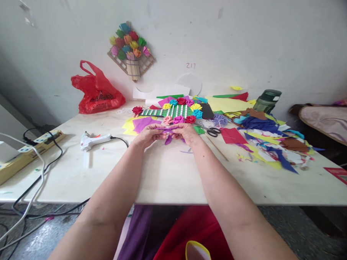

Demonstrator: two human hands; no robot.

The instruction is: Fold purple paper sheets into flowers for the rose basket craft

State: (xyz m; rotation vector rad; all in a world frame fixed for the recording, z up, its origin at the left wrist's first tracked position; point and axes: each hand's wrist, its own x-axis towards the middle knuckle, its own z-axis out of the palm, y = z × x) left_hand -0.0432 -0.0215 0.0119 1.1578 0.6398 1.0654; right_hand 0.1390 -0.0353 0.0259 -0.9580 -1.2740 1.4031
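My left hand (148, 135) and my right hand (186, 133) meet above the white table (165, 175), fingers pinched together on a purple strip of craft foam (169, 134) stretched between them. Just behind the hands lies a green and white woven piece ringed with small foam roses (177, 109) in red, pink, yellow and blue. A purple sheet (143, 123) lies on yellow paper to the left of it.
A white glue gun (94, 140) lies left of my hands, its cord running right. Black scissors (213, 131) and a heap of coloured foam scraps (265, 138) sit to the right. A red plastic bag (96, 90), a power strip (23, 152) and a green jar (267, 100) stand around.
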